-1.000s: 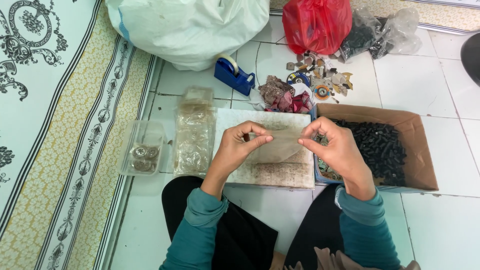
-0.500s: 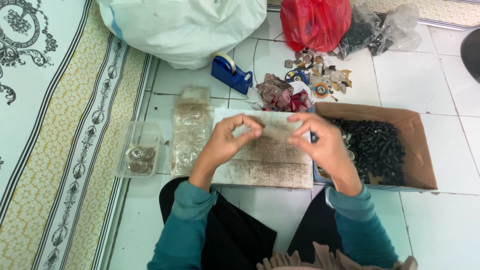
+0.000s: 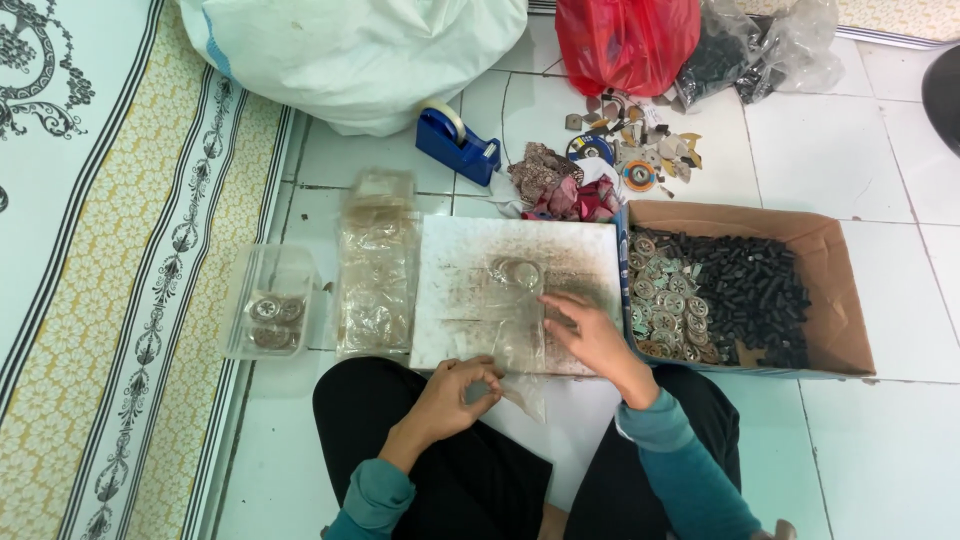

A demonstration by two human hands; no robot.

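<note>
While the left hand pinches it, the clear plastic bag lies flat, holding round discs.

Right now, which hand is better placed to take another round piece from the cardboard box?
Probably the right hand: it lies flat on the clear bag, right beside the box. The left hand pinches the bag's near end, farther from the box.

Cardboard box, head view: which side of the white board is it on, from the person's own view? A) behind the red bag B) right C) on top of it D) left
B. The cardboard box, holding black pieces and round discs, sits against the right edge of the white board, just beyond the right hand; the clear tray lies on the left.
</note>
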